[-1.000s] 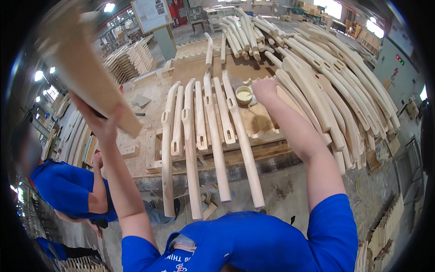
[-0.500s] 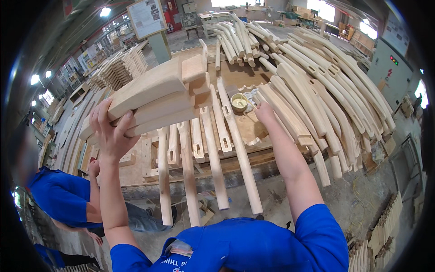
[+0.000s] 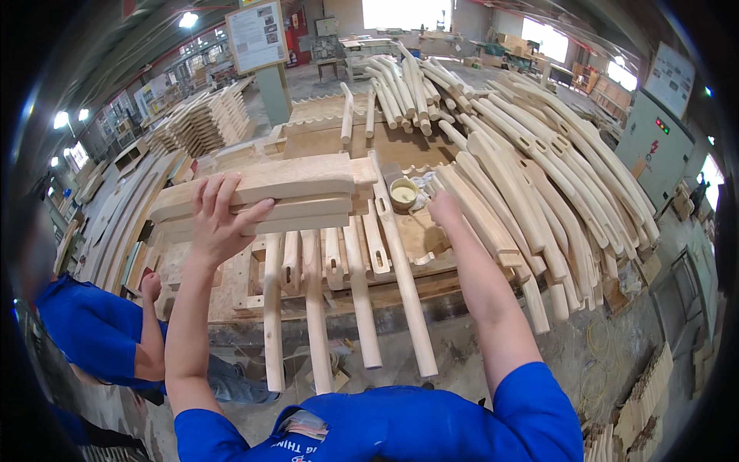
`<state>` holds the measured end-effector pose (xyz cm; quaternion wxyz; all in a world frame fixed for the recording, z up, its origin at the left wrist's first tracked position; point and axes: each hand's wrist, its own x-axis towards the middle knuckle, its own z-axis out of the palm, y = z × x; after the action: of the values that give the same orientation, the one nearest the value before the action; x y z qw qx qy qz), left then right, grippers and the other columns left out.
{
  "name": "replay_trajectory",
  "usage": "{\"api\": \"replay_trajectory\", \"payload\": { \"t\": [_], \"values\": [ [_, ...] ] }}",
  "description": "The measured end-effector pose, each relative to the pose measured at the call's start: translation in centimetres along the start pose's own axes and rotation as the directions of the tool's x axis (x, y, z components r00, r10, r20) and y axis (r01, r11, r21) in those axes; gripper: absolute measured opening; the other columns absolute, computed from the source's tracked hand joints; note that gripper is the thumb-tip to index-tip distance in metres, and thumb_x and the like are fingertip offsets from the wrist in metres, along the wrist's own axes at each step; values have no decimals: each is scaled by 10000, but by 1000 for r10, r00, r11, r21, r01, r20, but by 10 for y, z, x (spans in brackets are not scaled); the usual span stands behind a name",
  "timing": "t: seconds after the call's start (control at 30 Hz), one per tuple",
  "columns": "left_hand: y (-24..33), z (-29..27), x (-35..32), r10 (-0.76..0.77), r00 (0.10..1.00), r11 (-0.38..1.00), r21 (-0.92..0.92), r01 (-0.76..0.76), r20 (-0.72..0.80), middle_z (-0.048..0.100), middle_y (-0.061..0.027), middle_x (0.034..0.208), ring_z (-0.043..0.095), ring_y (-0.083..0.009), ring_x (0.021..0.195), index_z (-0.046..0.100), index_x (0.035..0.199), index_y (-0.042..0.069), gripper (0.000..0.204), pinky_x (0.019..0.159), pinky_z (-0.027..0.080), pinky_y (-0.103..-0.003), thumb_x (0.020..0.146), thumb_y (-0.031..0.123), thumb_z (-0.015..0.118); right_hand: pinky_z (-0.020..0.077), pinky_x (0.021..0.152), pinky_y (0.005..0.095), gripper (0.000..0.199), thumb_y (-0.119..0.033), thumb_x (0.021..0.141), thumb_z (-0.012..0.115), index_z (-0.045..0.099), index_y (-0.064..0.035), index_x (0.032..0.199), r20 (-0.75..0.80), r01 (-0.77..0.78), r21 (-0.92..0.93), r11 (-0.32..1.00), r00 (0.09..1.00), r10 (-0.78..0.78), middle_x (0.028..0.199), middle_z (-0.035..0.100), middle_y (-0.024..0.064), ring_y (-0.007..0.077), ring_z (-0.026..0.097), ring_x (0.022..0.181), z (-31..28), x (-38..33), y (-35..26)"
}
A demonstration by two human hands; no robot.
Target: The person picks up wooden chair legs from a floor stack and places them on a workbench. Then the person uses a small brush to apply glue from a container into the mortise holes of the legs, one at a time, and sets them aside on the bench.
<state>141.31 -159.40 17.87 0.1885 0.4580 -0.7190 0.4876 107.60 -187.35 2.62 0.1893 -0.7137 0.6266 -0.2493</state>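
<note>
Left hand clamps tenoned rails beyond the worktop's near edge; right hand beside the pot, grip unclear: seemingly positioning, next calling for steadiness.

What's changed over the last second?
Left hand swung its boards down and rightward, from raised high on the left to roughly level. No visible grab or release; the right hand's grip is unclear. Unchanged: right hand beside the pot, rods laid out side by side.
</note>
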Motion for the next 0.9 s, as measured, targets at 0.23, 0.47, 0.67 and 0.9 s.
{"api": "replay_trajectory", "payload": {
  "t": [0.23,0.47,0.67,0.9],
  "values": [
    [-11,-3,-14,36,999,995,91,-39,33,448,-65,1267,426,-289,1175,573,1148,433,561,1011,292,-448,662,179,692,449,643,364,308,-294,887,527,641,-8,881,-108,523,342,780,847,-521,743,627,147,265,594,692,-111,-53,-58],
    [-4,4,-2,74,997,994,78,-72,-24,433,-83,1300,425,-312,1191,586,1099,367,620,985,324,-447,544,162,772,412,662,348,239,-269,862,602,652,-40,817,-149,698,120,706,716,-682,734,614,80,223,572,694,-170,-94,-85],
    [2,-4,1,85,996,994,67,-83,-32,423,-87,1312,419,-323,1201,571,1108,362,633,984,319,-447,542,165,775,303,791,341,132,-250,827,662,629,-128,788,-434,800,-224,557,430,-792,767,593,-21,155,542,767,-162,-109,-78],
    [5,-10,-2,76,997,996,47,-76,1,417,-87,1323,418,-323,1207,573,1113,360,653,982,313,-443,522,167,774,292,794,329,102,-220,822,671,626,-131,801,-465,810,-182,558,429,-774,769,587,-32,137,528,747,-165,-120,-68]
  ]
}}
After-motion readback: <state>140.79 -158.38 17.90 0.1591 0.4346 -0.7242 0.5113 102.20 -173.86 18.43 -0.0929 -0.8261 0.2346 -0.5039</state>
